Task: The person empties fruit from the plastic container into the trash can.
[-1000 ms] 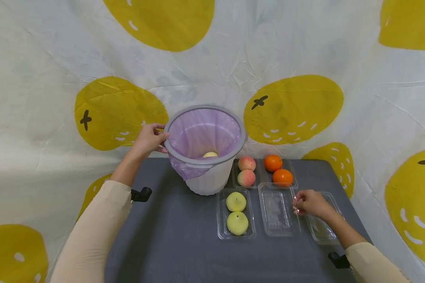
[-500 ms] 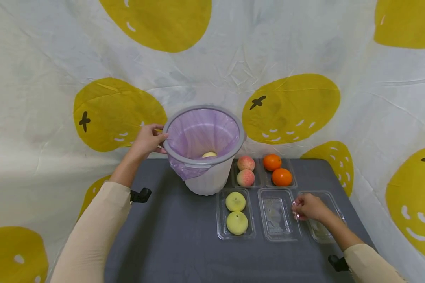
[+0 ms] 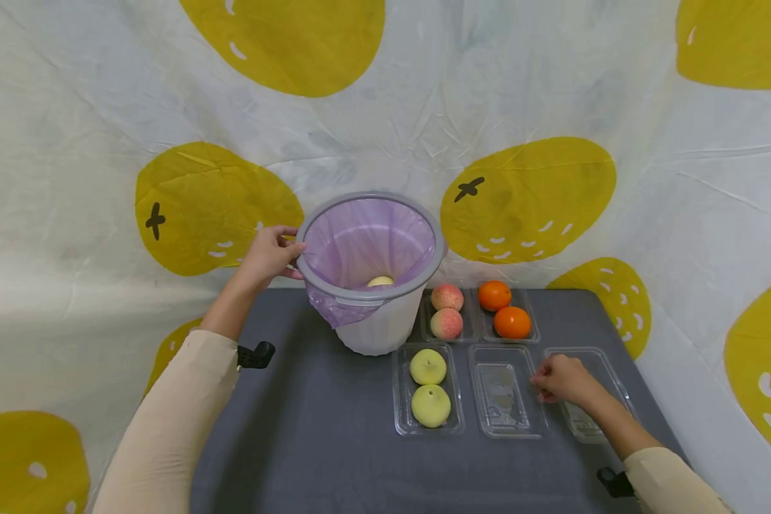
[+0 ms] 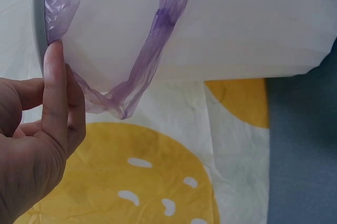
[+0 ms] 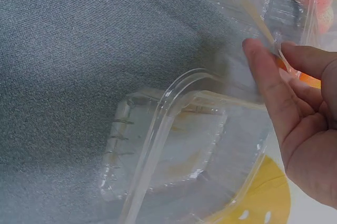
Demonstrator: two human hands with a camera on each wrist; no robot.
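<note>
No brand, label or writing legible anywhere. At frame centre, left hand (image 3: 266,255) grasping the grey rim of the tilted bin (image 3: 385,330) (purple liner, one pale fruit (image 3: 381,281) inside); lower right, right hand (image 3: 562,379) pinching the edge of an empty clear tray (image 3: 506,421). Beside it, trays holding two green apples (image 3: 429,386), two peaches (image 3: 447,310) and two oranges (image 3: 504,308).
</note>
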